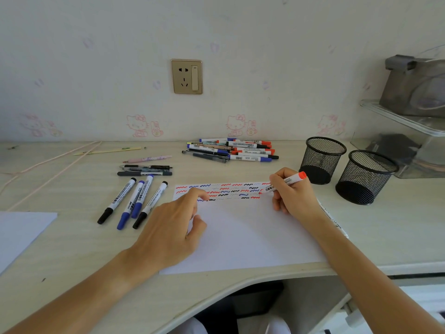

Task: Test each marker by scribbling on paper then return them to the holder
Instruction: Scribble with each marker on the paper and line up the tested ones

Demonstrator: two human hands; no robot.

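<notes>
A white sheet of paper [240, 237] lies on the desk, its top strip filled with red, blue and black squiggles [224, 190]. My right hand [292, 192] grips a red marker [286, 183], tip down on the paper at the right end of the squiggle rows. My left hand [178, 225] rests on the sheet's left edge with fingers spread. Two black mesh holders [321, 160] [364, 177] stand at the right. A pile of markers [231, 149] lies at the back. Several capped black and blue markers [134, 201] lie to the left.
Several pens [145, 169] lie in a row behind the capped markers, and a pink pen [147, 159] sits farther back. Another sheet [21, 235] lies at the far left. A clear plastic organiser [409, 131] stands at the right back. The desk's curved front edge [240, 283] is close.
</notes>
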